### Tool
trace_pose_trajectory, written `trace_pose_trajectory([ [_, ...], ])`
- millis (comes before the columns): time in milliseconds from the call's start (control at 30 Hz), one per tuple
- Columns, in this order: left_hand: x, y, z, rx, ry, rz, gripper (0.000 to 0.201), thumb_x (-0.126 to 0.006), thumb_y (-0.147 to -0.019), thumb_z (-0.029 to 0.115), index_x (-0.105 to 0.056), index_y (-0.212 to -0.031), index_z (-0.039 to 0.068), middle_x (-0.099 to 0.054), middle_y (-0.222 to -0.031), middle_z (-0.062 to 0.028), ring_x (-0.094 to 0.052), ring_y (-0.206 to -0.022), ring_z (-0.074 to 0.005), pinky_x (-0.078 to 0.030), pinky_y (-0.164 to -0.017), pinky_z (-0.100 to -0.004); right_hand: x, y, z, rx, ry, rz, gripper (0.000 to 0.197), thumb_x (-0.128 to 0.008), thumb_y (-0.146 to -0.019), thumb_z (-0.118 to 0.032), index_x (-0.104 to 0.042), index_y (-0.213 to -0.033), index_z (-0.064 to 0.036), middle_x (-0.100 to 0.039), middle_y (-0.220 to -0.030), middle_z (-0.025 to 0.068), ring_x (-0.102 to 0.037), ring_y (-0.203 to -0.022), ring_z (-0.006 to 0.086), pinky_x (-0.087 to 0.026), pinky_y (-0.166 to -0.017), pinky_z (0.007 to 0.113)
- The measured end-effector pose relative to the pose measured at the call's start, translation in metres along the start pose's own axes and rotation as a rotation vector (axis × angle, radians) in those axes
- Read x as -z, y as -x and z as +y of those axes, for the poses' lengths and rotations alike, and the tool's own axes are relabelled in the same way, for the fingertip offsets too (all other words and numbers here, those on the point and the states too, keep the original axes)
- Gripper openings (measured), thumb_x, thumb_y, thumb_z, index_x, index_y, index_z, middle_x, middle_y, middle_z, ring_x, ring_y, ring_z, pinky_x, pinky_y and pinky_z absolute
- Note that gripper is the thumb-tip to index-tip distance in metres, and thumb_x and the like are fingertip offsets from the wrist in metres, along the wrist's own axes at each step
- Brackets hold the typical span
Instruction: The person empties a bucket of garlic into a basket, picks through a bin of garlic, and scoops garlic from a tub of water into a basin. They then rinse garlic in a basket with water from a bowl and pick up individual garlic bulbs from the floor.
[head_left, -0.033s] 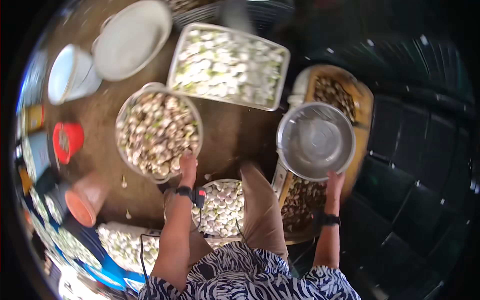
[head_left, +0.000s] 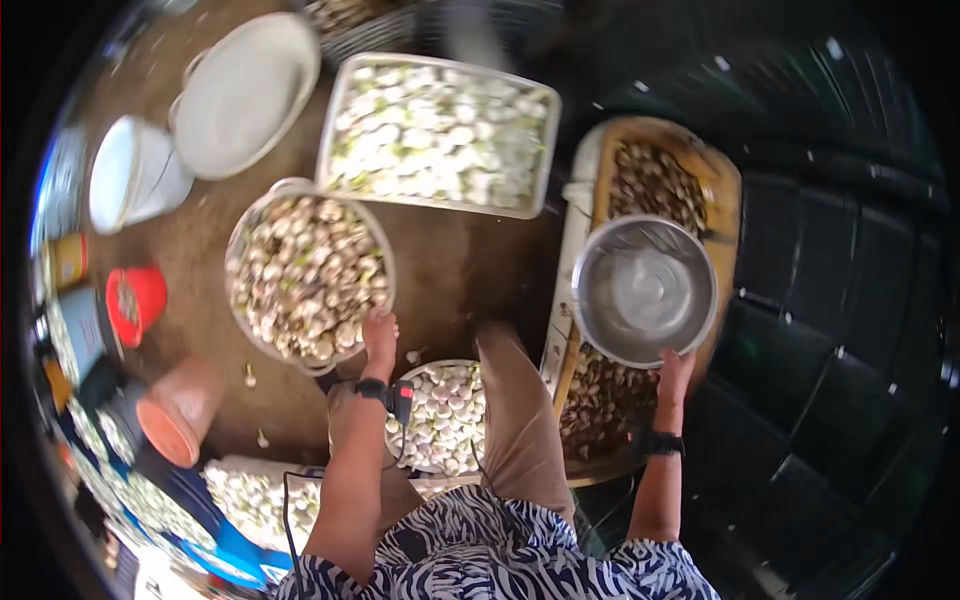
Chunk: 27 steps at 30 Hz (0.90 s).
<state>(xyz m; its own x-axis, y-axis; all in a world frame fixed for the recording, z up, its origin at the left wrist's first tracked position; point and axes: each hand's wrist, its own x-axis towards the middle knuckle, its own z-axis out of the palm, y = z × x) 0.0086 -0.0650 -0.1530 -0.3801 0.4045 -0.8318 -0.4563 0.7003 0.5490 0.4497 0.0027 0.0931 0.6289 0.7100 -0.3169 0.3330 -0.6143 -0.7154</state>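
Observation:
At the right, my right hand (head_left: 676,370) is closed on the near rim of a round metal bowl (head_left: 690,300). The bowl's shiny inside shows only reflections. It is over a yellowish trough (head_left: 722,190) with brownish pieces inside; whether it rests there I cannot tell. My left hand (head_left: 380,340) is closed at the near right rim of a pale round basin (head_left: 390,255), heaped with brownish-pink bulbs (head_left: 305,265) that look like garlic. Its fingertips are partly hidden. Between my legs stands another basin of whitish-purple bulbs (head_left: 440,415).
A rectangular tray (head_left: 440,200) of whitish, green-flecked pieces lies ahead. Left of it are a tilted pale tub (head_left: 245,95), a white bucket (head_left: 135,175), a red bucket (head_left: 137,300) and an orange bucket (head_left: 180,415). Loose bulbs lie on the brown floor (head_left: 460,270).
The metal bowl and my right hand have shifted slightly right and nearer over the trough. My left hand stays at the basin's rim. The whole view has turned a little.

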Motion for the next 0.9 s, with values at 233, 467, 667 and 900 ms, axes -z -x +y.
trace_pose_trajectory([
  [233,-0.213,0.092,-0.020,-0.160,-0.447,-0.418,0.034,-0.056,-0.082,0.018,-0.048,-0.111,0.002,-0.053,-0.084,-0.0017,-0.050,-0.069,-0.0064,-0.042,-0.056,-0.0197,0.105,-0.101,0.193,-0.597,0.295,0.394,0.074,-0.061,-0.075,-0.018,-0.017,-0.134,-0.0118,-0.051,-0.109,0.0224,-0.058,-0.084,0.0370,-0.054,-0.055,0.048],
  [467,-0.384,0.092,-0.037,-0.604,-0.595,-0.438,0.066,-0.057,-0.080,0.026,-0.026,-0.129,-0.005,-0.042,-0.121,-0.0206,-0.042,-0.113,-0.0277,-0.031,-0.097,-0.0326,0.012,-0.179,0.350,-0.566,0.635,0.323,0.078,-0.061,-0.073,-0.021,-0.014,-0.135,-0.0101,-0.055,-0.104,0.0229,-0.057,-0.090,0.0377,-0.051,-0.065,0.041],
  [667,-0.391,0.084,-0.039,-0.850,-0.883,-0.111,0.061,-0.052,-0.079,0.010,-0.022,-0.129,-0.008,-0.041,-0.122,-0.0251,-0.041,-0.114,-0.0337,-0.031,-0.097,-0.0348,-0.079,-0.213,0.377,-0.442,-0.370,0.334,0.069,-0.062,-0.067,-0.008,-0.030,-0.129,-0.0087,-0.052,-0.108,0.0203,-0.061,-0.075,0.0283,-0.053,-0.051,0.036],
  [900,-0.403,0.095,-0.048,-0.781,-0.856,-0.087,0.060,-0.048,-0.073,0.002,-0.024,-0.128,-0.006,-0.047,-0.115,-0.0254,-0.047,-0.107,-0.0360,-0.035,-0.092,-0.0374,-0.092,-0.235,0.392,-0.573,-0.606,0.168,0.030,-0.055,-0.066,-0.001,-0.046,-0.094,-0.0053,-0.054,-0.074,0.0097,-0.054,-0.051,0.0207,-0.042,-0.033,0.028],
])
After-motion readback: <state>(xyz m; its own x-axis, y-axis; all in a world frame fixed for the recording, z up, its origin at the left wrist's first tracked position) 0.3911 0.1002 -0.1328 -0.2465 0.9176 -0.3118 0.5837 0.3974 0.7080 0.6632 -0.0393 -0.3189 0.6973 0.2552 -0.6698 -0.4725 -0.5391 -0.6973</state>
